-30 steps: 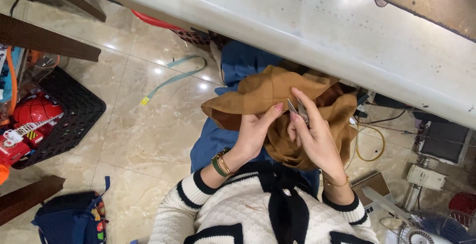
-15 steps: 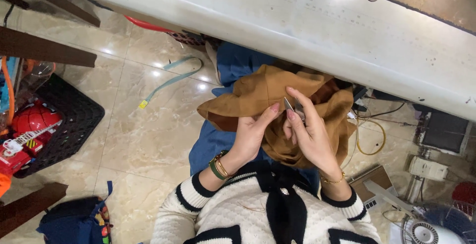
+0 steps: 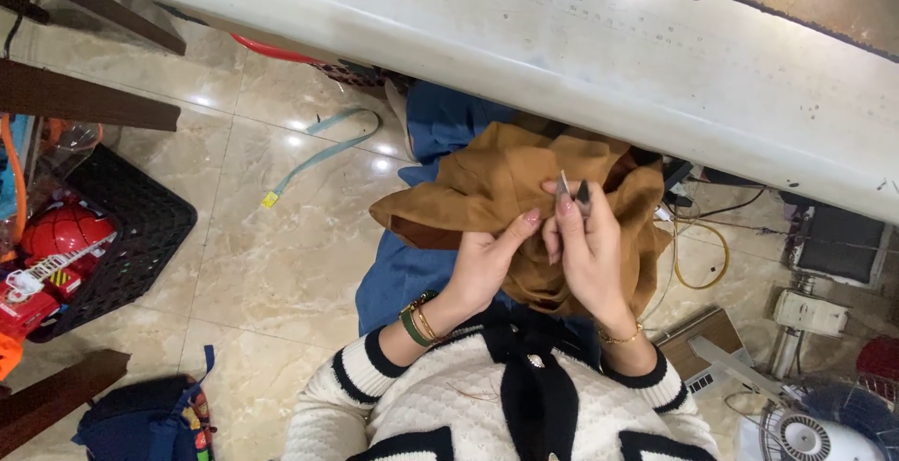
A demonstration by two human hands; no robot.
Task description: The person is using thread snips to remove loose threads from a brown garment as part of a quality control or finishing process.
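The right hand (image 3: 585, 255) pinched a small pair of metal snips (image 3: 571, 190) between thumb and fingers, blades pointing up and away from the body, just above a bunched brown cloth (image 3: 496, 190). The left hand (image 3: 487, 260) was closed on a fold of that cloth, thumb stretched toward the right hand, seemingly to hold the fabric taut and close under the blades. The cloth lay heaped on the person's lap, over blue trousers (image 3: 403, 274), right below the edge of a white table (image 3: 562, 40), so both hands worked close to the chest.

Far to the left of the left hand stood a black basket (image 3: 131, 236) with red toys (image 3: 56, 236) beside it. A pale green strap (image 3: 318, 152) with a small yellow tag at its end lay on the tiled floor beyond the left hand. To the right of the right hand sat a brown cardboard box (image 3: 702, 344) and a coiled yellow cord (image 3: 702, 255). No labels were legible.
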